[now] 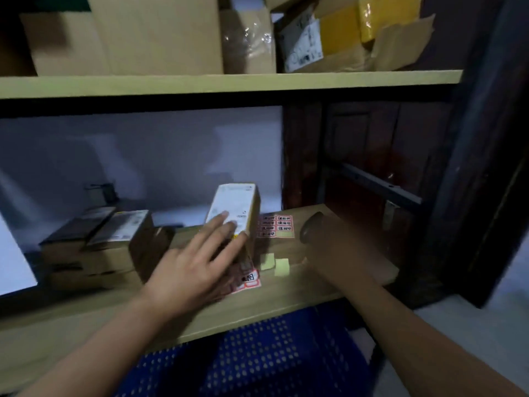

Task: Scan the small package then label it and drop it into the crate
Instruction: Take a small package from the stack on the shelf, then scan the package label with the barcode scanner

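A blue perforated plastic crate (266,356) sits below the wooden shelf (286,296); its contents can't be made out. The small package (237,216), a cardboard box with a white printed label, stands tilted on the shelf atop a red-bordered sticker sheet (250,279). The left hand (194,265) lies spread, fingertips pressing its labelled face. The right hand (329,242) is blurred around a dark scanner (310,227); its grip can't be told.

Two bare forearms seen, no sleeves, gloves, watch or rings worn; left hand (194,265) sharp, right hand (329,245) blurred.
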The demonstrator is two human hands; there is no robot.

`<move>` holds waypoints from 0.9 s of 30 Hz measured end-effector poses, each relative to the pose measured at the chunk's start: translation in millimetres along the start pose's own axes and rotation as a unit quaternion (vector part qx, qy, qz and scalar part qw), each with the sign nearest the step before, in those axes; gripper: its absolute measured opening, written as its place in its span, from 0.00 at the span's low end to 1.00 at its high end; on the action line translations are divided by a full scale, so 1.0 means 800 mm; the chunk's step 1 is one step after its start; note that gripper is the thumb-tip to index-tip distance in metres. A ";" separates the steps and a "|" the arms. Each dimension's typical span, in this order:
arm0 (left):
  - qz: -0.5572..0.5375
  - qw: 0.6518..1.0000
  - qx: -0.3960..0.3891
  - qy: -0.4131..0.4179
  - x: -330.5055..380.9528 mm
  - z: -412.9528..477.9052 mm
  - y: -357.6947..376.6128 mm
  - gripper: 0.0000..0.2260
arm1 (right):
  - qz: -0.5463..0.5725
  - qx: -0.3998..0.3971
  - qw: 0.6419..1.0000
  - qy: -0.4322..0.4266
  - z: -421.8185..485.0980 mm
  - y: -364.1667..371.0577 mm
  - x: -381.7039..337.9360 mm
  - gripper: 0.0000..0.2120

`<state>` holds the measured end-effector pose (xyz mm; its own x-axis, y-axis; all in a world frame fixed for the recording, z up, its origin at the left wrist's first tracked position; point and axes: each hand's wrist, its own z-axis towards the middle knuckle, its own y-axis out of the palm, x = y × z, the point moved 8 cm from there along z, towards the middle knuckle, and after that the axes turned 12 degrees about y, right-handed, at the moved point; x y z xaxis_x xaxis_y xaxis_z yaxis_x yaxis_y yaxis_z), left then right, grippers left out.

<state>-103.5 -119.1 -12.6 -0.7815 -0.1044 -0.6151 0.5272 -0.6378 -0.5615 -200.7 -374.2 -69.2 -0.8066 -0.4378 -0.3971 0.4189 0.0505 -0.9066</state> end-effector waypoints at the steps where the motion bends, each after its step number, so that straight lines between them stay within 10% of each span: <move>1: -0.008 1.000 0.006 0.008 0.014 0.004 0.002 0.20 | -0.004 -0.018 1.000 0.014 0.008 0.005 0.010 0.36; 11: -0.006 0.997 0.005 0.071 0.066 0.008 0.052 0.21 | -0.051 -0.067 0.996 0.008 0.030 0.021 0.009 0.32; 16: -0.038 0.998 -0.010 0.038 0.068 0.012 0.075 0.31 | 0.082 -0.089 0.993 0.016 0.034 0.000 0.022 0.11; 21: -0.055 0.997 0.045 0.017 0.055 0.018 0.061 0.25 | 0.420 -0.087 0.903 0.034 0.009 -0.063 0.038 0.04; 27: -0.166 0.978 0.128 0.010 0.033 0.000 0.032 0.28 | 0.559 -0.168 0.812 -0.006 -0.020 -0.080 0.000 0.05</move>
<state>-110.7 -137.9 -43.4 -0.8877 0.1537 -0.4340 0.1430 -0.8039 -0.5773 -234.2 -363.0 -13.1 0.0055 0.0418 -0.9991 0.7473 0.6638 0.0319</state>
